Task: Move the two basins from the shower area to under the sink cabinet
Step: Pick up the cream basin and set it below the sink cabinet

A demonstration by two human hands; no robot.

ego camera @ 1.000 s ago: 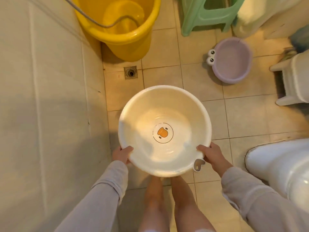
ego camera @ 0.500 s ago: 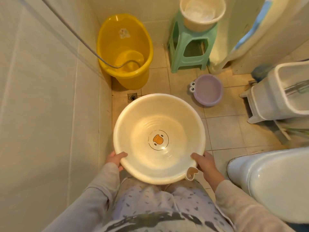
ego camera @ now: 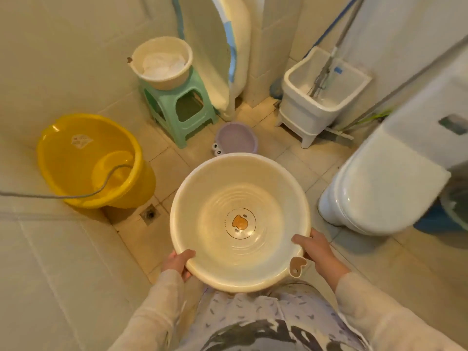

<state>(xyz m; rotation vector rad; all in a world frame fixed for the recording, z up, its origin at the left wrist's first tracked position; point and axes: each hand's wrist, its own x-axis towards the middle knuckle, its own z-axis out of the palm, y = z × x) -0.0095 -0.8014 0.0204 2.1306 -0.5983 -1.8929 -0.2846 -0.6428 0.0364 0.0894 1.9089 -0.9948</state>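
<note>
Both hands, left hand [ego camera: 178, 262] and right hand [ego camera: 317, 252], fingers clamped on cream basin [ego camera: 215, 198] rim, apparently level

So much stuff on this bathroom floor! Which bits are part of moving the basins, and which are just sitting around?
Part of the job:
cream basin, held at its rim by the left hand and right hand
small purple basin, on the floor

Just sitting around:
yellow tub
green stool with a basin holding a cloth
mop bucket
toilet
</note>
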